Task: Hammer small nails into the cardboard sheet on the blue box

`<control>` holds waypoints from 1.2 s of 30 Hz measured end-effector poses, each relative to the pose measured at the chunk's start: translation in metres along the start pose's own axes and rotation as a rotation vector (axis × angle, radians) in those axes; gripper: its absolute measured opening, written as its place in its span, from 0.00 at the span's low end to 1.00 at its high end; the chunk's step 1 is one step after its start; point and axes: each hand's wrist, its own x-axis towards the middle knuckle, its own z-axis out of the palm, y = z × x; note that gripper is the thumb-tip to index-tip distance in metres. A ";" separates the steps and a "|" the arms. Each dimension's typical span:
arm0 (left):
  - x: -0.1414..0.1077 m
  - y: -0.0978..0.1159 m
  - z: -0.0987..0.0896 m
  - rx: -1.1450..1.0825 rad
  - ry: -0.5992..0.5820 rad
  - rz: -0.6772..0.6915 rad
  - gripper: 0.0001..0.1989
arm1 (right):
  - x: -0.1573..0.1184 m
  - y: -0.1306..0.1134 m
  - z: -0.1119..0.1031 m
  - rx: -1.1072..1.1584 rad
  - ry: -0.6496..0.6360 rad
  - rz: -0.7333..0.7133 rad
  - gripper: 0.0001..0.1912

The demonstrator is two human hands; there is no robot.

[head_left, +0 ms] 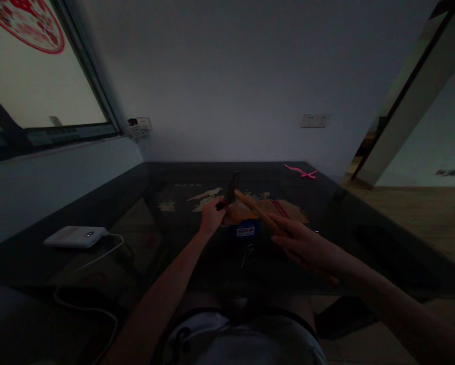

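A hammer (pixel 263 215) with a long wooden handle and a dark head is held slantwise above the table. My right hand (pixel 301 241) is wrapped round the handle, whose end sticks out below the palm. At the dark head, my left hand (pixel 212 215) has its fingers closed on the lower end. Just beneath lies a crumpled brown wrapping (pixel 288 210) with a red stripe; its material is hard to make out. A blue box (pixel 246 229) with a white label shows under its near side.
The dark glossy table (pixel 189 253) carries a bird-and-flower pattern. A white power bank (pixel 76 236) with a cable lies on the left. At the far right is a pink ribbon (pixel 303 173). Behind the table stands a wall with sockets (pixel 314 120).
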 end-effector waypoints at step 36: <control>-0.062 0.077 -0.032 0.235 -0.078 0.313 0.05 | -0.066 0.107 0.066 1.090 0.307 -0.212 0.35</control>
